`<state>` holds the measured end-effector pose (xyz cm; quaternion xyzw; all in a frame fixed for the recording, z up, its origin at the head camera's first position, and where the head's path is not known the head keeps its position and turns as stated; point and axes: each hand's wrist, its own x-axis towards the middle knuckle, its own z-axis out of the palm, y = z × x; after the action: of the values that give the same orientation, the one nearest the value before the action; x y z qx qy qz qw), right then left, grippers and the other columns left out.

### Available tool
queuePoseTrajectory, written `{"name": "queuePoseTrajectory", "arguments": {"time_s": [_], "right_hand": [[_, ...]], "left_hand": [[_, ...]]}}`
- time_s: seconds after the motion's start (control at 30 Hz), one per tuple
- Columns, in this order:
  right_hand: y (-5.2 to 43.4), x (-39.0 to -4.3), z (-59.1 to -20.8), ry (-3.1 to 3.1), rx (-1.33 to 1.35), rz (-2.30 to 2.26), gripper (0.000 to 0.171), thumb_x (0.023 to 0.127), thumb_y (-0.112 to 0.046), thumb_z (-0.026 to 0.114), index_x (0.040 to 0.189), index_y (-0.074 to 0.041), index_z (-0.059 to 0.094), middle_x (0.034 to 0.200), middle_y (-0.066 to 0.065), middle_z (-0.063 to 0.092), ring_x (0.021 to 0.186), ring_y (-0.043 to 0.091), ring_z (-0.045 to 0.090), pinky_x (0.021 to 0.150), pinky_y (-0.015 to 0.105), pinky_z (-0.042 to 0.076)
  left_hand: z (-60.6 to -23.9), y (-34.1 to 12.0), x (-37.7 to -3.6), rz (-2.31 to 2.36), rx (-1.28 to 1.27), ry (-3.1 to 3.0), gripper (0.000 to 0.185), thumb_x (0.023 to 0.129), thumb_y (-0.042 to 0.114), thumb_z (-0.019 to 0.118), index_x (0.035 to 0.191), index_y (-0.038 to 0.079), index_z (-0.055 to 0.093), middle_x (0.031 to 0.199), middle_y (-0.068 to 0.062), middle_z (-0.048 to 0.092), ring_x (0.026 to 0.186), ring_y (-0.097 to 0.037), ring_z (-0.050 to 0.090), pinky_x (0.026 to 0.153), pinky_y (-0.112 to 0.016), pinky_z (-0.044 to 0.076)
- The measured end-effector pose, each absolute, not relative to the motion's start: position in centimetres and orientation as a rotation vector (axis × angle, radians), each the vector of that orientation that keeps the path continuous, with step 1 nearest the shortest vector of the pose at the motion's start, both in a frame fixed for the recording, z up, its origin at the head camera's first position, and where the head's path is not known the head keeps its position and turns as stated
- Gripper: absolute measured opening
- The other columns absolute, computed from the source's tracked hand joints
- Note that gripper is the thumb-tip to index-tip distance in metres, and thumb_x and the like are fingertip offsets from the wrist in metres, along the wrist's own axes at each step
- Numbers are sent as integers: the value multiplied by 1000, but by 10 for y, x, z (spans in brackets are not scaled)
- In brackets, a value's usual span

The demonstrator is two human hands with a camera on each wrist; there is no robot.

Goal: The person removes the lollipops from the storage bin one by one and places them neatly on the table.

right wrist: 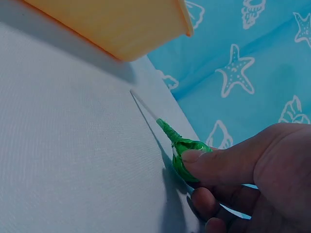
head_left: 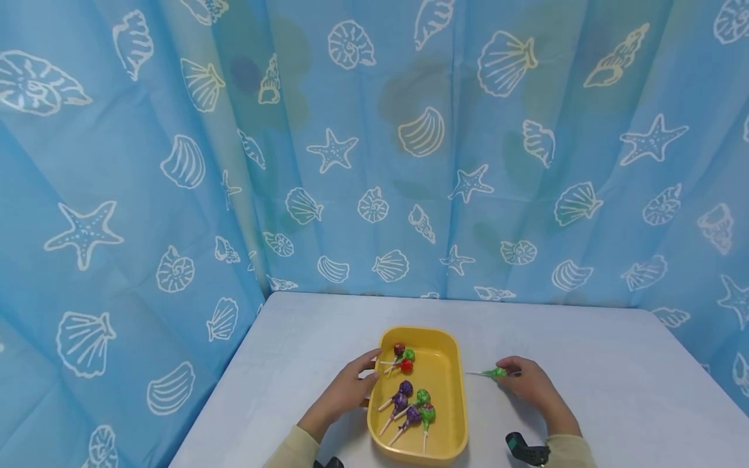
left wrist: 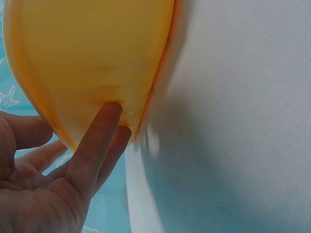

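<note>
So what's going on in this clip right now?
A person sits at a white table. Their right hand pinches a green-wrapped lollipop by its head, down on the table just right of a yellow tray. Their left hand rests its straight fingers against the tray's left wall. Several wrapped lollipops, purple, green and red, lie inside the tray.

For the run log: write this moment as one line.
left hand: fingers on yellow tray outer wall | right hand: pinches green lollipop on table | tray: more lollipops inside
</note>
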<state>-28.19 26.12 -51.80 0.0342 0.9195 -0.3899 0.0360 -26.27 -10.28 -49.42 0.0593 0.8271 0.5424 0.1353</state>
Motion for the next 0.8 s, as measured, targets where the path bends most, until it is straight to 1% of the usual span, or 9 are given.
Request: {"name": "queuePoseTrajectory", "arguments": {"time_s": [0.1,0.23,0.6,0.7,0.8], "right_hand": [[262,-282,-521,2832,104,-1184,33,87,-4,72,117,6,66,108,15,66,105,36,60,91,56,53],[262,-282,-521,2831,101,-1185,33,87,-4,72,118,5,66,109,15,66,105,35,60,92,56,52],[261,-282,-522,2847,111,-1183,41,85,-4,75,124,4,64,114,19,65,108,38,60,94,59,51],[261,-281,-521,2842,125,-1176,44,86,-7,76,126,5,63,114,20,65,108,40,59,95,59,51],[260,-280,-519,2829,145,-1180,48,88,-14,77,128,5,61,115,21,65,109,40,59,95,60,51]], "left_hand": [[-494,-102,-264,1563,157,2396,51,104,12,57,153,19,47,145,-22,51,109,-34,66,68,-37,64],[-495,-102,-263,1561,150,2401,51,104,13,57,153,20,47,145,-22,50,108,-33,67,67,-37,64],[-495,-102,-260,1563,183,2426,50,105,12,56,153,18,46,146,-23,49,109,-34,66,68,-37,64],[-495,-101,-260,1566,175,2420,50,105,11,56,153,18,46,146,-23,49,108,-34,66,68,-37,64],[-495,-101,-259,1574,177,2414,50,105,11,55,154,17,46,146,-23,49,108,-33,66,68,-37,64]]}}
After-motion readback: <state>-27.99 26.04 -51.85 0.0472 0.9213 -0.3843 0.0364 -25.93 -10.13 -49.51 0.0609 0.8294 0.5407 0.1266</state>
